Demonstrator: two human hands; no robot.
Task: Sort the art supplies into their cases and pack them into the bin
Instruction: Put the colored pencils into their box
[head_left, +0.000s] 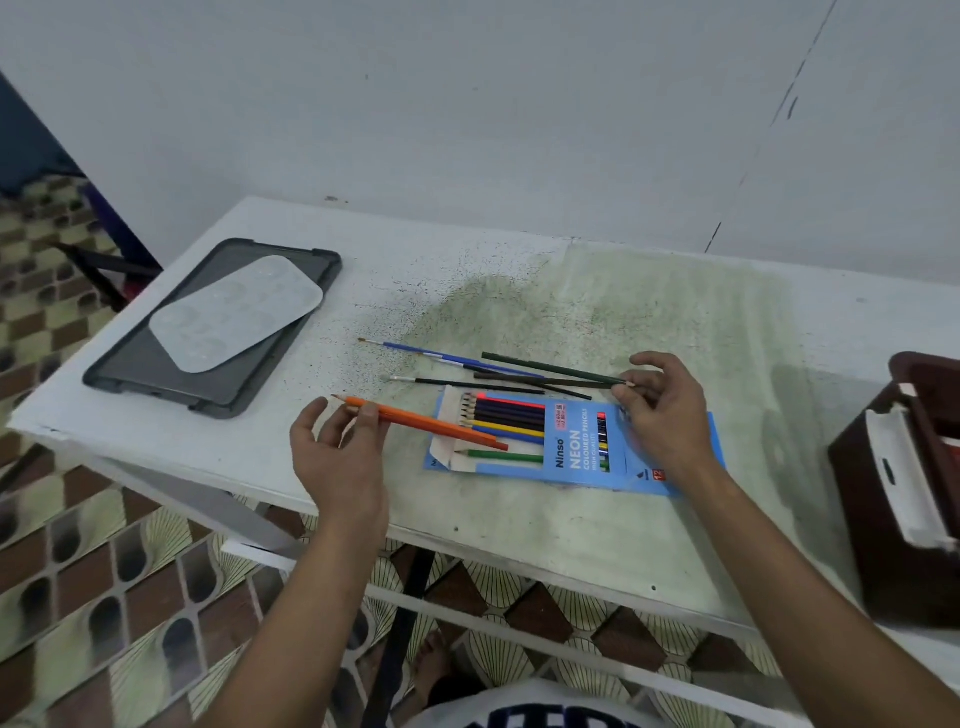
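1. A blue pencil case (587, 449) of card, printed "Neon Coloured Pencils", lies flat on the white worktop (519, 291), near its front edge, between the two hands. Its flap is open at the left end.
2. About seven coloured pencils (506, 418) sit side by side inside the case, points to the left. I judge the sorting about half done.
3. One green pencil (501, 457) lies at the case's lower edge; whether it is slotted in I cannot tell.
4. The left hand (340, 457) holds one orange pencil (415, 420) in a narrow grip of thumb and fingers, its far end resting at the case mouth, beside or on what looks like a second, redder pencil tip.
5. The right hand (662, 410) pinches the tip of one dark pencil (550, 382) just behind the case; its grip is narrow, fingertips only.
6. Loose behind the case lie about five or six thin sticks in all: two blue paintbrushes (441, 356), one dark brush (462, 383) and two or three dark pencils, crossing one another.
7. At far left, one grey tray (130, 374) carries one pale mixing palette (236, 314).
8. At the right edge stands one dark bin (893, 545) with a white handle; nothing appears packed yet, though its inside is hidden.
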